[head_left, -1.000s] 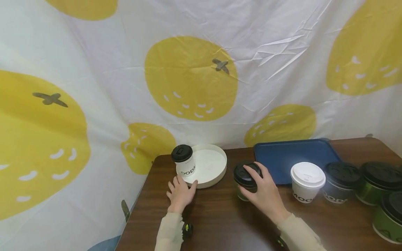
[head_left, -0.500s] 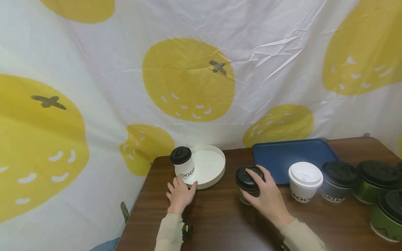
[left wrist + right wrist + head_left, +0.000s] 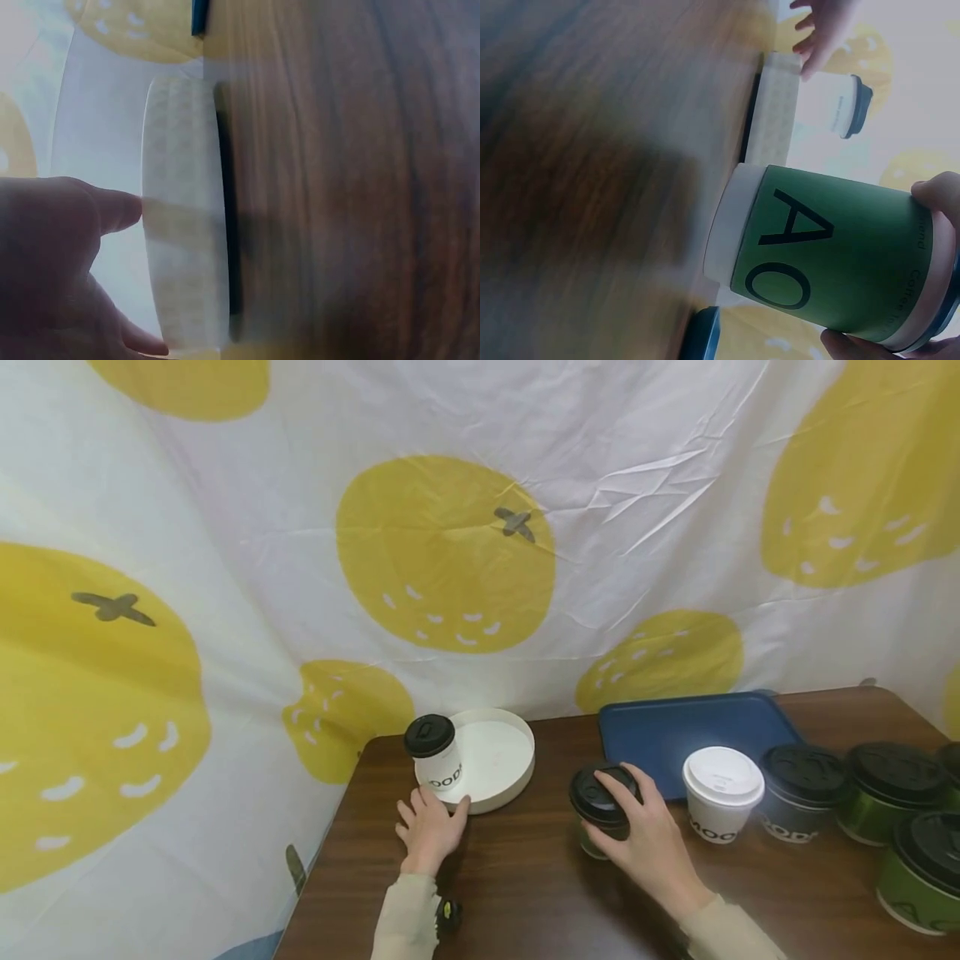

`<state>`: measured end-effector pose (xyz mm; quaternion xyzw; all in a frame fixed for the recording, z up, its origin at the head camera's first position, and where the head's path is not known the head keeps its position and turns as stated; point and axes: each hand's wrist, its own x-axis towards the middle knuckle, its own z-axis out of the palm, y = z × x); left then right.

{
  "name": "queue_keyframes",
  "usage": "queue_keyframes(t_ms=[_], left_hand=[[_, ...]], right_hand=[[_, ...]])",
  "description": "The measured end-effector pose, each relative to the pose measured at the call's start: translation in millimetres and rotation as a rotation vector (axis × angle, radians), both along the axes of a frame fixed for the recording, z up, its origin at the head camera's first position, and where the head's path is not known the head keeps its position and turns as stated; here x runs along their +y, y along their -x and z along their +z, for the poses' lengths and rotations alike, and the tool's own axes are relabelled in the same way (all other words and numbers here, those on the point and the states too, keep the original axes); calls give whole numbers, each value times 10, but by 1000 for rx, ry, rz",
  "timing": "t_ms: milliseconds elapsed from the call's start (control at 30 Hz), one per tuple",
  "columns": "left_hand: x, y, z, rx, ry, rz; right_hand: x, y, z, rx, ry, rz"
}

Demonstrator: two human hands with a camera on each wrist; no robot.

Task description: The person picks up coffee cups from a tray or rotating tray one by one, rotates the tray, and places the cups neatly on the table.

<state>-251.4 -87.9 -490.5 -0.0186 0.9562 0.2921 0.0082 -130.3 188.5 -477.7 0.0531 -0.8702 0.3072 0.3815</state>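
Observation:
In the head view my right hand (image 3: 651,839) holds a green paper coffee cup (image 3: 595,843) with a black lid from above, thumb and fingers around its top. The right wrist view shows the cup's green sleeve (image 3: 832,251) with dark letters; whether its base touches the table is unclear. At the left, my left hand (image 3: 432,833) touches the near rim of a round white tray (image 3: 510,785), fingers spread. Its thumb (image 3: 120,210) meets the rim in the left wrist view. Inside the tray stands a white coffee cup (image 3: 438,766) with a black lid, at the left side.
Right of my right hand stands a white-lidded cup (image 3: 723,793), then a dark cup (image 3: 802,789) and several green cups with black lids, such as one (image 3: 926,868) at the right edge. A blue tray (image 3: 675,731) lies behind them on the wooden table (image 3: 517,893).
My right hand has moved a little right and nearer with the green cup, toward the white-lidded cup. The left hand has stayed at the tray rim. The head view has shifted slightly.

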Motion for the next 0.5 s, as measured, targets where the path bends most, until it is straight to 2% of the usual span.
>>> queue_keyframes(t_ms=[200,500], left_hand=[[36,-39,12,15,-14,5],[61,-34,-6,2,22,25]], right_hand=[[52,-92,-9,28,-14,-14],[153,-293,-28,2,-37,-27]])
